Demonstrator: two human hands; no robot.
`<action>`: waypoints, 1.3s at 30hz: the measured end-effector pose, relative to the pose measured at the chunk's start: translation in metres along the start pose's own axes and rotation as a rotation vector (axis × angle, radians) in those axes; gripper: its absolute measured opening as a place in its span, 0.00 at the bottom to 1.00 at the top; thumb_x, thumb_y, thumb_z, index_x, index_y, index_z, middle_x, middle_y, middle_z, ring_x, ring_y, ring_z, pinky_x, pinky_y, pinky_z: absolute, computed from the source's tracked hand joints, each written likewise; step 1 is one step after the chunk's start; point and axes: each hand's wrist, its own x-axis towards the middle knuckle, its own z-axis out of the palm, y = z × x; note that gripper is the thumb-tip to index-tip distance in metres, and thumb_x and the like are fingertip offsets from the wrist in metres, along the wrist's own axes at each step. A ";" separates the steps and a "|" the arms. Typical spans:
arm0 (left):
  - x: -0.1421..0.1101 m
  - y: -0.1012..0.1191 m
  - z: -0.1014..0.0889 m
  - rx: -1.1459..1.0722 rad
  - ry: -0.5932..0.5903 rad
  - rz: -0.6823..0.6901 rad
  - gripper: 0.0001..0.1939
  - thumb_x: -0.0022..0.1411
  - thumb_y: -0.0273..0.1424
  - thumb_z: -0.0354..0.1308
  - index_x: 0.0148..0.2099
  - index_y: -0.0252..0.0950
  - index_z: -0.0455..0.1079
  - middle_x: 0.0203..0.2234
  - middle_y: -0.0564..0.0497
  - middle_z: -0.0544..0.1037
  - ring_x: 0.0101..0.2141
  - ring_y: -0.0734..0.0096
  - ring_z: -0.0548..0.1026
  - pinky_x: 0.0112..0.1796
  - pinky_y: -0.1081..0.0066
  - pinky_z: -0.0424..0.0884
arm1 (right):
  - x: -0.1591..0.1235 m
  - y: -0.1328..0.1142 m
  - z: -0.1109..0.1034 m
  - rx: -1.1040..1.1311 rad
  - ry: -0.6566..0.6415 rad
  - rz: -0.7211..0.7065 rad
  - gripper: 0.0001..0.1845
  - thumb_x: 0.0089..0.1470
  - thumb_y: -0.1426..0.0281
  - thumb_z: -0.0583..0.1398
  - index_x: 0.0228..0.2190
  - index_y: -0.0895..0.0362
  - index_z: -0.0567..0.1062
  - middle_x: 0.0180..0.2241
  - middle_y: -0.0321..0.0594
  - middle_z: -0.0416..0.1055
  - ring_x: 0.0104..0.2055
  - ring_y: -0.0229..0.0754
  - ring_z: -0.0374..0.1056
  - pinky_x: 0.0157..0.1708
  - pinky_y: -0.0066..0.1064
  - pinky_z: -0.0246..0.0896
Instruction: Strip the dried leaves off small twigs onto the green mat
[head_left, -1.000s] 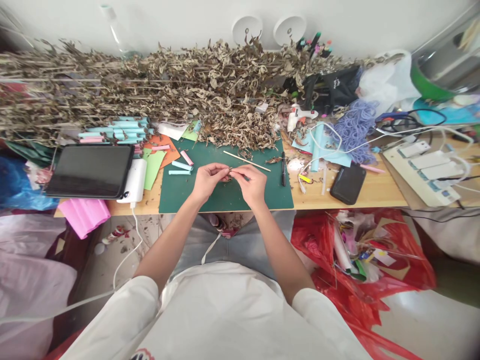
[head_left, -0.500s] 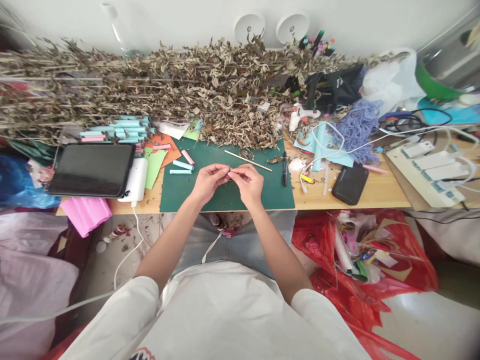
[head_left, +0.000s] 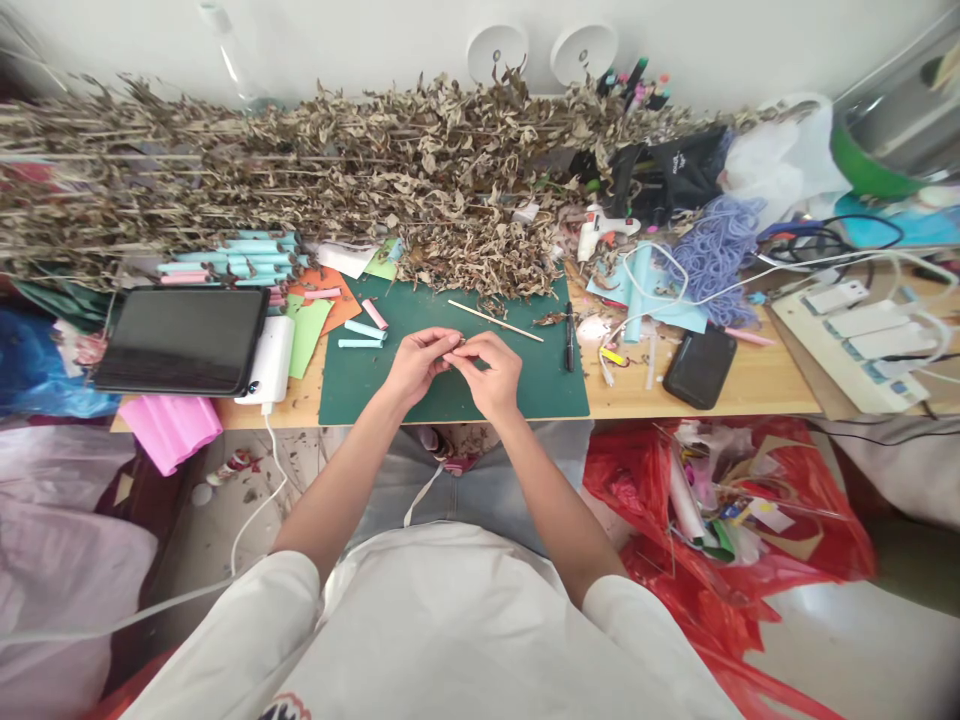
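My left hand (head_left: 416, 366) and my right hand (head_left: 489, 374) meet fingertip to fingertip over the green cutting mat (head_left: 375, 385). Both pinch one small thing between them, too small to name; it looks thin and brownish. A thin wooden stick (head_left: 495, 321) lies on the mat just beyond my right hand. Small pink and light blue paper rolls (head_left: 365, 330) lie on the mat to the left of my left hand. A black pen (head_left: 569, 337) rests at the mat's right edge.
Dried leafy branches (head_left: 300, 180) cover the back of the wooden desk (head_left: 750, 385). A tablet (head_left: 180, 340) and white power bank (head_left: 271, 360) sit left. A glue gun (head_left: 600, 232), black phone (head_left: 699, 367), purple yarn (head_left: 712, 255) and power strip (head_left: 855, 335) lie right. A red bag (head_left: 727, 500) stands below.
My right hand has shifted slightly left and closer to my left hand; the fingers keep working the small thing. Nothing else on the desk has moved.
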 end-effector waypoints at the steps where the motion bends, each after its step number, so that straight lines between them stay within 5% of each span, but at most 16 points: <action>1: 0.000 0.000 0.000 0.004 -0.004 -0.005 0.17 0.44 0.36 0.75 0.34 0.32 0.78 0.26 0.53 0.77 0.22 0.84 0.70 0.23 0.82 0.67 | 0.000 0.000 0.000 0.002 0.000 0.007 0.06 0.54 0.66 0.67 0.27 0.52 0.78 0.29 0.35 0.74 0.32 0.38 0.70 0.34 0.32 0.68; 11: 0.001 0.011 -0.013 0.119 -0.092 -0.120 0.19 0.40 0.36 0.77 0.34 0.31 0.80 0.25 0.50 0.79 0.23 0.81 0.72 0.25 0.79 0.71 | 0.005 0.006 -0.007 0.045 -0.060 0.169 0.12 0.49 0.59 0.69 0.27 0.53 0.74 0.28 0.34 0.70 0.30 0.37 0.67 0.31 0.30 0.67; 17: 0.004 0.011 -0.012 0.238 -0.089 0.015 0.21 0.38 0.37 0.77 0.34 0.31 0.78 0.24 0.51 0.78 0.23 0.80 0.73 0.26 0.78 0.70 | 0.007 0.012 -0.011 0.109 -0.173 0.301 0.14 0.47 0.58 0.69 0.30 0.54 0.77 0.28 0.35 0.75 0.30 0.38 0.71 0.34 0.31 0.70; 32: 0.005 0.004 -0.013 0.082 -0.047 0.014 0.20 0.38 0.34 0.78 0.35 0.32 0.80 0.29 0.48 0.82 0.29 0.74 0.78 0.38 0.70 0.77 | 0.007 0.019 -0.009 0.121 -0.096 0.239 0.09 0.56 0.62 0.63 0.33 0.54 0.80 0.35 0.39 0.78 0.36 0.40 0.75 0.38 0.31 0.74; 39: 0.004 0.000 -0.011 0.327 -0.023 0.151 0.20 0.44 0.36 0.75 0.40 0.32 0.81 0.30 0.46 0.83 0.29 0.69 0.78 0.38 0.68 0.75 | 0.004 0.021 -0.007 0.054 -0.063 0.231 0.09 0.57 0.63 0.62 0.32 0.56 0.79 0.31 0.38 0.77 0.33 0.38 0.73 0.35 0.29 0.70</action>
